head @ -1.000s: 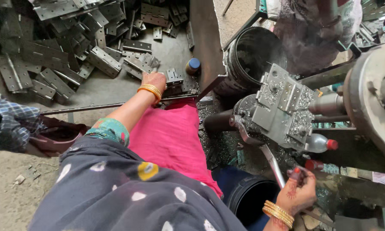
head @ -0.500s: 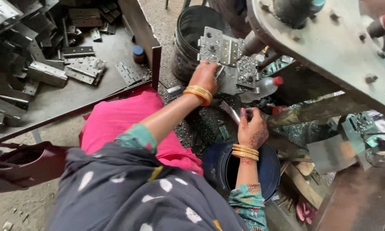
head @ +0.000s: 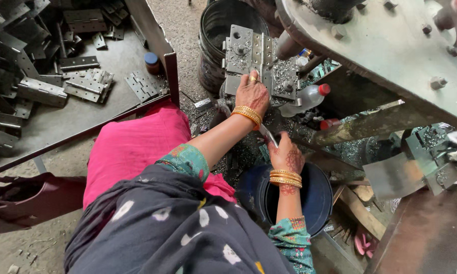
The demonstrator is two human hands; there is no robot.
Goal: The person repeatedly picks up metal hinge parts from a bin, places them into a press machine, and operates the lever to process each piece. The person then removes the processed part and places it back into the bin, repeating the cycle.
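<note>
Left hand flat, fingers spread open on metal jig plate, right hand closed around thin metal lever, blue bucket beneath

Dull grey metal hinge plate

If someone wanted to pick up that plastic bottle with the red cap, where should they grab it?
Probably round the clear body of the plastic bottle, from above. It lies on its side beside the metal fixture, red cap pointing right, and the body's upper side looks exposed.

Metal workshop: hinges, heavy machine
</note>
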